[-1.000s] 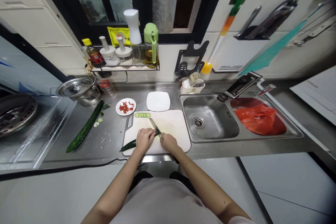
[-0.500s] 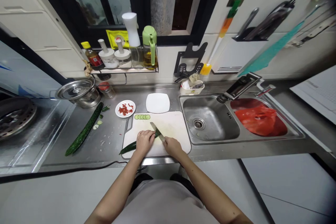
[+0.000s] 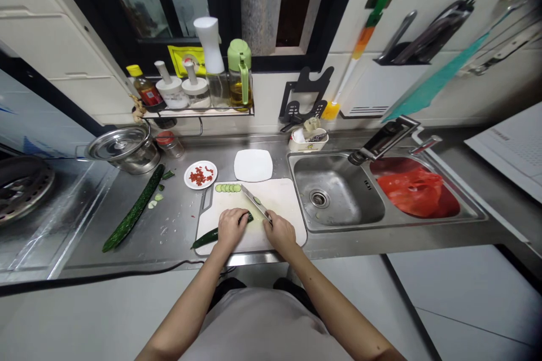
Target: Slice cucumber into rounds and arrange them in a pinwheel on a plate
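My left hand (image 3: 231,228) is closed over a dark green cucumber (image 3: 206,238), whose cut end shows just right of my fingers. In my right hand (image 3: 279,233) is a kitchen knife (image 3: 255,201), its blade pointing up and left, a small gap from the cut end. A pale green cucumber slice (image 3: 257,201) clings to the blade. Both hands are over a white cutting board (image 3: 284,197). A row of cucumber slices (image 3: 227,188) lies along the board's upper left edge.
A white plate (image 3: 253,164) and a plate of chopped red pieces (image 3: 208,183) stand behind the board. A whole cucumber (image 3: 134,211) and a lidded pot (image 3: 141,159) are on the left. The sink (image 3: 339,203) borders the board's right side; seasoning bottles (image 3: 240,76) stand on a rack behind.
The knife has moved right, away from the cucumber's cut end, and a slice now shows on its blade. My left hand stays on the cucumber.
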A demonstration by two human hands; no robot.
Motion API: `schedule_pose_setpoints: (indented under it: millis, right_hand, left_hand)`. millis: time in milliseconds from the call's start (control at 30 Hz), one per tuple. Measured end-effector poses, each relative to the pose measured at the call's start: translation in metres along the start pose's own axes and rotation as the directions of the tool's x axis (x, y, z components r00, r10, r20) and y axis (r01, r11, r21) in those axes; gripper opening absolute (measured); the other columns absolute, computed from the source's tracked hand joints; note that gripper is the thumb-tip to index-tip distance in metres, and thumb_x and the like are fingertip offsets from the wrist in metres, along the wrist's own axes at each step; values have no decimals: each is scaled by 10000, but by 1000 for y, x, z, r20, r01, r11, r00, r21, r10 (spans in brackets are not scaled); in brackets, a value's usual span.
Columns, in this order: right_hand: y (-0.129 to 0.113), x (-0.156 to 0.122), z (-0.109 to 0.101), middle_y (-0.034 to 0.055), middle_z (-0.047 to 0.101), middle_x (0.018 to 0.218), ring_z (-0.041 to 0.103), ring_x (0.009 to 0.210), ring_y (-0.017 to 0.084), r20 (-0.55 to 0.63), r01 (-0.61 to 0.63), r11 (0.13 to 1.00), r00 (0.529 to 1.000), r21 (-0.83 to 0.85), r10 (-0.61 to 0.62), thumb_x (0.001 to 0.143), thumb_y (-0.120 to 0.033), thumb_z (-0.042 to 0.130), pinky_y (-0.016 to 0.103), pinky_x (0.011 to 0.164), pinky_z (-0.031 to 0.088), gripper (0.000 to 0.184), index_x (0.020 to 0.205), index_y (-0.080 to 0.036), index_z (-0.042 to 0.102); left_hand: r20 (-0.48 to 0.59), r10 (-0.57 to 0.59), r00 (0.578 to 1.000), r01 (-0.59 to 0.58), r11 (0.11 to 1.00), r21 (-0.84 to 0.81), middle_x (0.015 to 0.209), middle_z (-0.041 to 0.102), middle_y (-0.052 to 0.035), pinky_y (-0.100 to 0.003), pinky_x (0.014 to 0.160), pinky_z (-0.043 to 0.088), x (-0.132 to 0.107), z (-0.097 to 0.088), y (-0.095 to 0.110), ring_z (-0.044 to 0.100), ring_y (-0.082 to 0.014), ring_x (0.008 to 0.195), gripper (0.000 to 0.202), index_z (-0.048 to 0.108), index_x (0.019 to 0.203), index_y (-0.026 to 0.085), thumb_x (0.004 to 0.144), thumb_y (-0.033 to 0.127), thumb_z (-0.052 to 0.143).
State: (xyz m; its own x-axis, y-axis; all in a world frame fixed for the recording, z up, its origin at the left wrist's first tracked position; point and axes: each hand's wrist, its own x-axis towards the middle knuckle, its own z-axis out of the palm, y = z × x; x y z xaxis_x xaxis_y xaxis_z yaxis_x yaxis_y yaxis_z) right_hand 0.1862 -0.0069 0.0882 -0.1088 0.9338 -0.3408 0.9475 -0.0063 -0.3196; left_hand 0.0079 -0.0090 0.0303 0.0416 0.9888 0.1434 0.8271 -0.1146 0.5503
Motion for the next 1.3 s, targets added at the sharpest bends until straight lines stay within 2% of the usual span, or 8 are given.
schedule_pose_setpoints:
  millis: [200,367,433,533,700,867,1033,1300]
  right_hand:
    - [3,-2,2,94,651,1149,581,1051,217,-117,50,998,992,-47,-55,912,-333,466,285,891,379,491,1377,-177,463]
    - [2,-4,5,90,648,1069,565,993,219,-156,74,987,983,-141,-96,893,-293,517,304,877,368,520,1397,-192,437]
    - [2,-6,5,90,640,1051,555,973,218,-166,95,978,978,-186,-126,883,-286,540,313,865,362,533,1398,-202,433]
    - [3,-9,2,92,631,1024,535,961,223,-178,138,960,967,-244,-184,873,-267,553,323,849,351,534,1392,-207,443]
    - [10,-15,-6,99,621,987,514,947,219,-167,197,938,954,-284,-251,892,-216,489,323,844,334,506,1396,-213,445]
    - [17,-16,-7,106,619,1022,507,979,231,-126,182,944,967,-277,-223,889,-226,493,331,858,331,514,1400,-215,439]
    - [22,-17,-4,95,627,1022,522,975,225,-121,138,949,976,-283,-178,885,-231,513,322,855,331,513,1393,-213,442]
    - [45,-11,0,81,644,1034,560,984,221,-171,11,968,984,-252,-55,883,-250,524,303,852,349,486,1363,-201,469]
  left_hand:
    - [-126,-177,976,155,973,-172,909,697,-56,-371,872,451,0,2,-1,630,-213,898,246,648,953,226,915,380,460]
    - [-232,-400,887,286,869,-403,1101,625,-95,-342,817,506,13,-4,8,623,-200,927,567,457,1297,210,821,489,587]
    - [-252,-333,908,244,913,-327,1286,531,-121,-388,934,468,21,-12,13,565,-236,1100,702,410,1373,236,767,494,653]
    - [-155,-145,977,132,987,-91,1402,441,-97,-500,1069,332,32,-28,21,385,-315,1305,600,541,1298,302,747,502,673]
    - [33,15,999,-16,999,49,1372,484,-69,-562,1122,193,41,-40,28,355,-315,1317,336,688,1112,313,826,467,605]
    - [38,60,997,-62,998,34,1279,558,-69,-538,1122,192,37,-31,31,417,-287,1255,274,702,1068,300,836,419,616]
    - [-3,0,1000,0,999,-41,1006,664,-51,-394,956,390,32,-22,38,565,-218,1009,182,704,959,260,880,330,556]
    - [-4,-242,970,232,933,-275,819,716,-15,-267,730,444,36,-18,30,616,-143,723,151,704,895,204,843,270,579]
